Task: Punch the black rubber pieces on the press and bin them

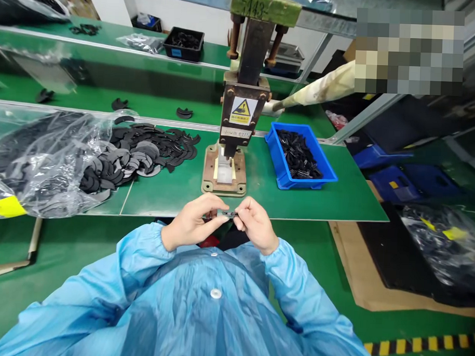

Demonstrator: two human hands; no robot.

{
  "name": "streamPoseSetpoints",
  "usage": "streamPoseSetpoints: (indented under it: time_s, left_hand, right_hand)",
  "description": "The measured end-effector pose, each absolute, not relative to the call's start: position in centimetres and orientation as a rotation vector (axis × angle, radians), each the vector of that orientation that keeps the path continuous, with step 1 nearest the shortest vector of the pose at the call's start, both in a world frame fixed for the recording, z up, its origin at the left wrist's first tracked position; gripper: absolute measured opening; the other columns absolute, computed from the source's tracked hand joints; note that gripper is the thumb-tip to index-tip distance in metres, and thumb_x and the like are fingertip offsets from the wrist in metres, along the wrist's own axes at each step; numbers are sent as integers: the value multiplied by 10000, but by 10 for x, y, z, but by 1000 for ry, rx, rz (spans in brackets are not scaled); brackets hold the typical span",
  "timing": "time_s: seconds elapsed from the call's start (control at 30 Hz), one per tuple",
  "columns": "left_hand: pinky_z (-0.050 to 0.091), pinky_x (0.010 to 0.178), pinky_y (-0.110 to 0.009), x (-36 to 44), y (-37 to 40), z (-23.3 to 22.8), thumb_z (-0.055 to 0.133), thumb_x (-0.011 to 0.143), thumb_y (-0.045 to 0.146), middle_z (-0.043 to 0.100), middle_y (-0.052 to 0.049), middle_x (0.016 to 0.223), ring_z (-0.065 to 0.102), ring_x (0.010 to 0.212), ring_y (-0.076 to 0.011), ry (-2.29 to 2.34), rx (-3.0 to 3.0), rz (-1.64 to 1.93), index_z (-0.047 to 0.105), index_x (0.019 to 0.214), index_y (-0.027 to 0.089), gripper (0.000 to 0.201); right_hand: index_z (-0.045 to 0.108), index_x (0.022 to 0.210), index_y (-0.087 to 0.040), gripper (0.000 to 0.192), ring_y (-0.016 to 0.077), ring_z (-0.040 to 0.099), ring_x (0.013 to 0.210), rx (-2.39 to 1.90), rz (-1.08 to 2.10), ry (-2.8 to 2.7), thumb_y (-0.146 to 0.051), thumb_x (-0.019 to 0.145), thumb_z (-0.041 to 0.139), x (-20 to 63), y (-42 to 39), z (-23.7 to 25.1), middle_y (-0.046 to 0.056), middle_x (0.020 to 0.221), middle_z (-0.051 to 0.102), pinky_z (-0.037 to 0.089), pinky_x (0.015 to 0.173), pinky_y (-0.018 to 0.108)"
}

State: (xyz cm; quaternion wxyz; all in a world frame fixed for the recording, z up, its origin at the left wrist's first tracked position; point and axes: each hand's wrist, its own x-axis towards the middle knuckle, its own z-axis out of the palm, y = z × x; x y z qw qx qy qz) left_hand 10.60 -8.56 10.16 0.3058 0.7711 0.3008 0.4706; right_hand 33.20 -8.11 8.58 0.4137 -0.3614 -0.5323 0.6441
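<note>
Green bench mat [338,202] is carrying everything, w/ more green benches running behind it. Both hands are hovering just off its near edge, in front of the blue-gowned chest. Left hand [191,223] and right hand [255,225] are each pinching one end of a small black part [229,214], thumbs and forefingers closed on it, other fingers curled. Part's long axis is lying left-to-right, roughly parallel to the near edge, so neither hand is nearer (both are touching it). Wrists are angling inward, elbows out.

Straight ahead of the part, press [244,95] is standing on its base plate [224,172] near the middle of the mat. Blue bin [284,174] of black pcs is sitting right of the press; loose black curved pcs [145,149] are spilling from a clear plastic bag [39,160] toward the left edge. Another person's sleeve [322,87] is reaching in beyond the far edge.
</note>
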Motion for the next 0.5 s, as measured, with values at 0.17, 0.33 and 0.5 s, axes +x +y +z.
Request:
streamPoseSetpoints:
  time_s: [0.17,0.33,0.5]
  left_hand:
    - [570,778,-303,105,-87,106,727,982,142,739,-71,1024,691,921,-173,729,2109,1240,719,1170,230,208]
    - [559,760,-296,90,-49,94,716,1007,253,763,-65,996,698,868,-167,1025,2103,1293,752,1046,213,67]
    - [575,801,-310,72,31,68,668,1019,329,787,-64,993,707,831,-176,1441,2107,1229,795,1094,198,197]
  right_hand:
    - [534,935,-268,360,95,449,494,-928,1556,-1446,-618,1004,582,328,-85,87,-72,586,583,365,514,238]
    - [660,1083,-280,275,127,618,711,-984,1221,-1505,-520,958,711,352,-52,116,-13,851,708,525,650,276]
    - [621,1304,-296,452,185,663,1088,-727,562,-1484,-587,963,672,384,10,214,63,1232,650,582,934,363]
